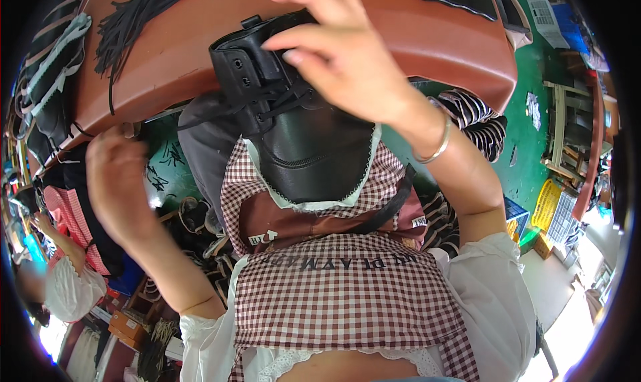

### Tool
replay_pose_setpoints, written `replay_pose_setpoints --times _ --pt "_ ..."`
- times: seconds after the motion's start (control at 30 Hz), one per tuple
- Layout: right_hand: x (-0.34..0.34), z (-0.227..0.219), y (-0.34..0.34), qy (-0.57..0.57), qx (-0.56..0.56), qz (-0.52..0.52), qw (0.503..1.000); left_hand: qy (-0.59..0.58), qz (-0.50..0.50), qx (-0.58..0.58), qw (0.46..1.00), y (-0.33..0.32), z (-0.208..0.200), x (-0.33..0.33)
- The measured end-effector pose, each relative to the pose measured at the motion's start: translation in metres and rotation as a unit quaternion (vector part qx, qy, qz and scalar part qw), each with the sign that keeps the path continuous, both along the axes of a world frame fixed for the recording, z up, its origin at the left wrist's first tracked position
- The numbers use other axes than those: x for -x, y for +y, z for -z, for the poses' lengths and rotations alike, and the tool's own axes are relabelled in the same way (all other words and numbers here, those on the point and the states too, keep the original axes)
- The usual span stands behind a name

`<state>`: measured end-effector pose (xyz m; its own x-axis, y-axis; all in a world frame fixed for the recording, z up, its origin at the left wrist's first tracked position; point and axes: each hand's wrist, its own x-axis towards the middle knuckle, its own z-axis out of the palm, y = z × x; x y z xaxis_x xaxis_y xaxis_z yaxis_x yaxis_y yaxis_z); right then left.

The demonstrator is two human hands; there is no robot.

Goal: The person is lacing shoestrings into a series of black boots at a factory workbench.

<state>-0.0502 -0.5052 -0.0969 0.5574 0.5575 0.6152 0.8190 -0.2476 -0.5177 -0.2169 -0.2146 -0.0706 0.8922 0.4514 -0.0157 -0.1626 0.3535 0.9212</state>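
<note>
We see dark capital letters (394,258) printed in a row across the person's brown-and-white checked apron (347,302), following a curve and partly lost in the folds of the cloth. Just above that row, on the plain reddish-brown band (314,225) of the same apron, we find two small white patches: the one on the left (263,238) bears a few bold dark letters, and the one on the right (419,222) bears dark digits. Both patches are small, and we cannot tell whether either shows its whole print
</note>
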Motion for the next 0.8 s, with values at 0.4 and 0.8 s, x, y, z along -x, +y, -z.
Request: replay_pose_setpoints --times 0.4,0.8 --pt "0.009 -0.021 0.036 0.182 0.236 -0.043 0.954 0.076 0.017 -0.469 0.88 -0.105 0.025 -0.052" --pt "0.0 0.011 0.033 -0.024 0.137 -0.018 0.99 0.152 0.06 -0.44 0.883 -0.11 0.02 -0.066"
